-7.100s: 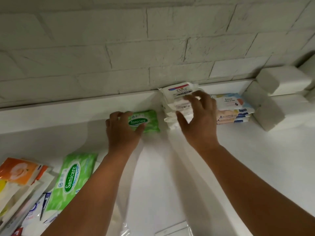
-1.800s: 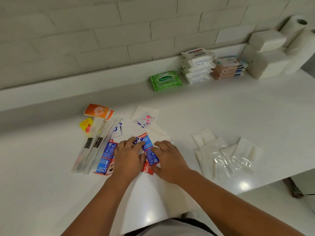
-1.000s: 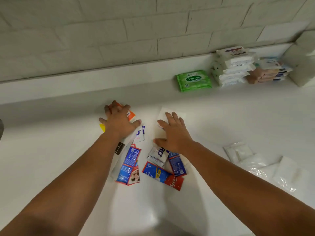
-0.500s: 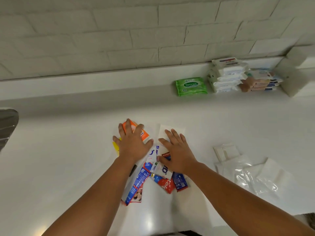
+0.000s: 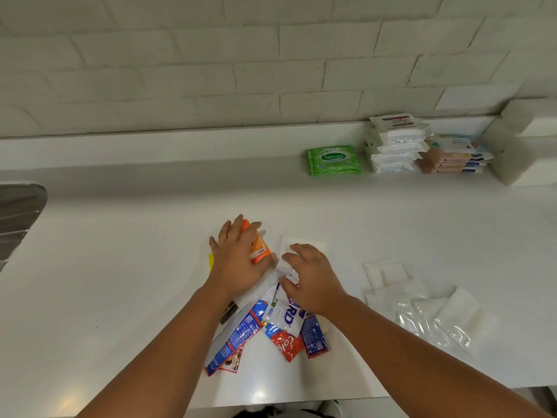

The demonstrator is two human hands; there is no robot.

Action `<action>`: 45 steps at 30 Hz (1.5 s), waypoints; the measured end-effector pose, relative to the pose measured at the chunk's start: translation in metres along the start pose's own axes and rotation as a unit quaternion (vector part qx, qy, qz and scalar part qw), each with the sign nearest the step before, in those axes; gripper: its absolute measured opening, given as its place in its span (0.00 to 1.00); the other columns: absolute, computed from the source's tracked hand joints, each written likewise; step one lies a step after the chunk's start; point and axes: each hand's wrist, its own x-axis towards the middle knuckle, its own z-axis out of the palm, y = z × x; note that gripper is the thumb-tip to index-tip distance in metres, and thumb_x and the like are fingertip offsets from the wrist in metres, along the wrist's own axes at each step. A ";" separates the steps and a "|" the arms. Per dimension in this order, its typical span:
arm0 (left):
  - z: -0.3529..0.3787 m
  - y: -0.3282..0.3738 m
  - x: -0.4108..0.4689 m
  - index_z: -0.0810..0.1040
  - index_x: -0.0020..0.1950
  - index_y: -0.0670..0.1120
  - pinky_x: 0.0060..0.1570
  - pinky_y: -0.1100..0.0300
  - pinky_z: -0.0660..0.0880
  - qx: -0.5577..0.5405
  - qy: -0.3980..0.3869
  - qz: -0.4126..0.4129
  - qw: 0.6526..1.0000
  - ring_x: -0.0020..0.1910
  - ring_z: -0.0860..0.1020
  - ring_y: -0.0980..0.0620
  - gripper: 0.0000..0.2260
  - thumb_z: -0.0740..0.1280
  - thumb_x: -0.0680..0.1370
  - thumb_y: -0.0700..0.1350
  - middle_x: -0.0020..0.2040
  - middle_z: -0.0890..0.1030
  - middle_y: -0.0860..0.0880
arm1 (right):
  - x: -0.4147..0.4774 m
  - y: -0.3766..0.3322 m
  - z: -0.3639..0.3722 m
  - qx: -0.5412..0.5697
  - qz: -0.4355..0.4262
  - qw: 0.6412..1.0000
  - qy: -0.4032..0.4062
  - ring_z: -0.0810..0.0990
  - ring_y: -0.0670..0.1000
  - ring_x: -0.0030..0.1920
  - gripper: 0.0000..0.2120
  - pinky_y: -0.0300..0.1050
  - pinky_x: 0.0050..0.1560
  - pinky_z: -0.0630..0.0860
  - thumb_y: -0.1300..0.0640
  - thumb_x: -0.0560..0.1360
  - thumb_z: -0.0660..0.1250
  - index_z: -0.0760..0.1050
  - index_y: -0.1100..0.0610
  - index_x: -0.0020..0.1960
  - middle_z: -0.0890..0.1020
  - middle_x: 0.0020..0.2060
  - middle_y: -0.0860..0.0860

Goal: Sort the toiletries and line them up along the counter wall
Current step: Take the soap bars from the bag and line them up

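Note:
A loose pile of sachets lies mid-counter: a white sachet [image 5: 285, 317], a red toothpaste sachet [image 5: 287, 344], a blue sachet [image 5: 314, 335] and a long blue-and-white pack [image 5: 236, 334]. My left hand [image 5: 238, 263] holds an orange packet [image 5: 258, 245] at the pile's far edge, and a yellow packet [image 5: 211, 261] peeks out beside it. My right hand [image 5: 315, 280] is curled over the pile, fingers and thumb closing on a small clear-wrapped sachet [image 5: 287, 272]. Against the wall stand a green wipes pack [image 5: 334, 160], a stack of white wipes [image 5: 394, 144] and a peach-and-blue stack [image 5: 453, 156].
White tissue blocks [image 5: 526, 146] sit at the far right by the wall. Clear plastic bags and white pads [image 5: 428, 315] lie right of the pile. A white square sheet [image 5: 310, 241] lies just beyond my right hand. A metal sink [image 5: 18, 212] is at the left edge.
My left hand went from lying flat on the orange packet to holding it tilted up. My right hand's fingers curled down onto the small sachet. The sachets shifted slightly.

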 end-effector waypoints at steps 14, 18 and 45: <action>-0.023 -0.025 0.004 0.81 0.58 0.51 0.51 0.50 0.68 0.029 0.002 -0.157 0.987 0.57 0.75 0.42 0.20 0.59 0.80 0.63 0.55 0.83 0.49 | 0.065 -0.053 -0.013 0.094 0.093 0.989 -0.061 0.79 0.54 0.51 0.18 0.51 0.53 0.78 0.45 0.79 0.61 0.79 0.56 0.58 0.81 0.51 0.54; -0.022 -0.014 0.005 0.79 0.56 0.52 0.47 0.52 0.63 0.051 0.010 -0.125 0.991 0.55 0.74 0.43 0.15 0.60 0.80 0.60 0.52 0.83 0.49 | 0.069 -0.059 -0.005 0.113 0.107 0.987 -0.047 0.79 0.53 0.46 0.13 0.47 0.48 0.77 0.49 0.78 0.64 0.81 0.58 0.52 0.80 0.46 0.54; 0.007 0.047 0.214 0.83 0.57 0.47 0.55 0.54 0.78 -0.206 0.022 -0.125 0.970 0.53 0.82 0.47 0.12 0.71 0.75 0.47 0.53 0.85 0.48 | 0.203 0.044 -0.061 0.275 0.265 0.919 0.100 0.79 0.53 0.52 0.13 0.40 0.49 0.72 0.59 0.77 0.63 0.75 0.54 0.62 0.81 0.51 0.51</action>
